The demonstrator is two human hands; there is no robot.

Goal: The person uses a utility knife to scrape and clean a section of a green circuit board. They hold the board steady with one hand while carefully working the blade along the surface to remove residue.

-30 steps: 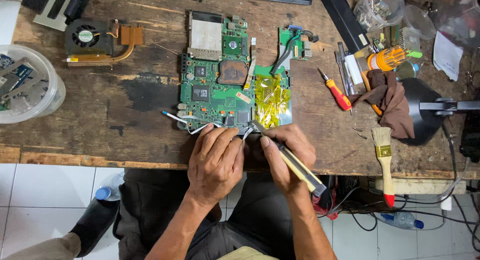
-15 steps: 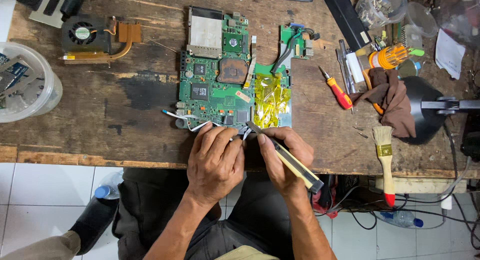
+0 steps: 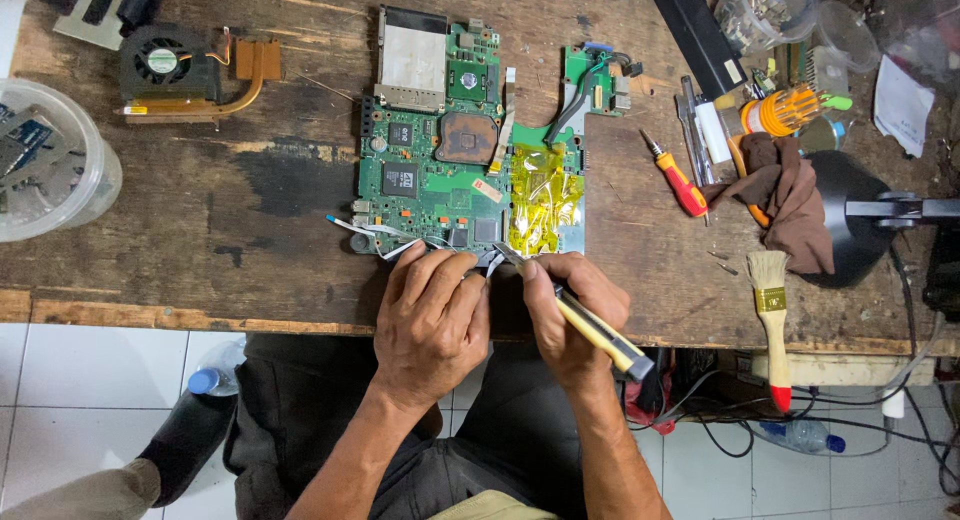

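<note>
Your right hand grips a yellow-handled tool like a pen, its tip at the near edge of the green circuit board lying flat on the wooden table. Your left hand presses there with curled fingers, apparently to steady it; whether it holds anything, I cannot tell.

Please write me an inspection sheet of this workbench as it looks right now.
Surface: worn wooden table, stained dark.
Job's things: green circuit board lying flat, yellow film on its right part; yellow-handled tool.
Clutter: fan with copper pipe, red screwdriver, brush, brown cloth, plastic tub.
Grippers: left hand rests at the board's near edge; right hand grips the tool, tip at the board.
Cables: tangle under the table's right end.
Surroundings: white tiled floor, bottle.
</note>
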